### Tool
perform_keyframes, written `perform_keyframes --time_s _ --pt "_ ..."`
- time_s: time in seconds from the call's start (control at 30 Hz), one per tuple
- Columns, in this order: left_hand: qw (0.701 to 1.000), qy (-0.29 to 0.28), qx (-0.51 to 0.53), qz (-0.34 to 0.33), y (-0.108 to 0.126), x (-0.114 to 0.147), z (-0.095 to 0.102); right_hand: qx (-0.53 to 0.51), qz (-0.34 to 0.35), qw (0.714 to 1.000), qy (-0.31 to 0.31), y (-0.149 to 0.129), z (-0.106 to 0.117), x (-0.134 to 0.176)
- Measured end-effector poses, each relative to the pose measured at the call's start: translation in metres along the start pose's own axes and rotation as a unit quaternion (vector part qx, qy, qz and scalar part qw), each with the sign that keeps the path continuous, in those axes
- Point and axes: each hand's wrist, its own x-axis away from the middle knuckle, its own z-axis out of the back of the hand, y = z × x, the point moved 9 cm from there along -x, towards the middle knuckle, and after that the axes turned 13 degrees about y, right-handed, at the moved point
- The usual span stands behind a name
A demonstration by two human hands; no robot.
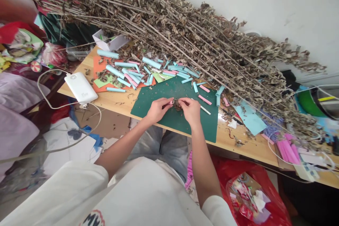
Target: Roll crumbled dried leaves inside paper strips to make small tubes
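Left hand [157, 110]: I am pinching a short pink tube [172, 102] between thumb and fingers, its near-round end facing my other hand.
Right hand [192, 112]: I am bunching my fingertips beside that end, at some brown leaf bits [178, 106]; whether they are gripping any, I cannot tell.
Pink tube: it is sitting in my left fingers over the green mat [203, 127], between my two hands.
Pale tube [206, 109]: it is lying on the mat, just right of my right hand.
Blue tubes [114, 71]: they are lying heaped with pink ones on the counter [124, 104], some spreading onto the mat's far part.
Dried stalks [185, 39]: they are stretching in a leafy bundle along the back, beyond the tubes.
Step in hand: by my judgement, I am working dry leaf at the tube's mouth, perhaps tucking it in.
Next move: I am judging that it is calling for a steady left pinch that is not crushing the paper, and light right fingertips, since the leaf is looking brittle.
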Motion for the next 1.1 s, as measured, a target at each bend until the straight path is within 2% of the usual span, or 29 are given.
perform_keyframes --time_s 0.2,0.37,0.47,0.63,0.77,0.87,1.0,1.1 --pt "1.0 0.002 0.024 -0.002 0.002 -0.001 0.001 -0.123 -0.062 0.99 -0.024 0.006 -0.023 0.008" --pt "1.0 0.007 0.0 -0.002 0.001 -0.001 0.003 -0.12 -0.064 0.991 -0.006 0.004 -0.026 0.015" --pt "1.0 0.002 0.001 0.0 0.0 0.0 0.002 -0.119 -0.065 0.99 0.027 0.005 -0.014 0.014" --pt "1.0 0.015 0.015 0.011 -0.003 -0.002 0.002 -0.152 -0.066 0.977 0.135 0.011 0.022 0.001" --pt "1.0 0.014 0.016 -0.002 -0.001 -0.002 0.002 -0.171 -0.081 0.966 0.176 0.012 0.035 0.001" --pt "1.0 0.01 0.007 -0.012 0.0 -0.001 0.002 -0.148 -0.041 0.972 0.177 -0.004 0.035 0.011" --pt "1.0 -0.004 0.012 -0.026 0.004 -0.001 0.001 -0.092 0.062 0.985 0.136 -0.038 0.023 0.029" --pt "0.999 -0.012 0.02 -0.029 0.005 0.0 0.0 -0.044 0.118 0.986 0.112 -0.052 0.015 0.036"
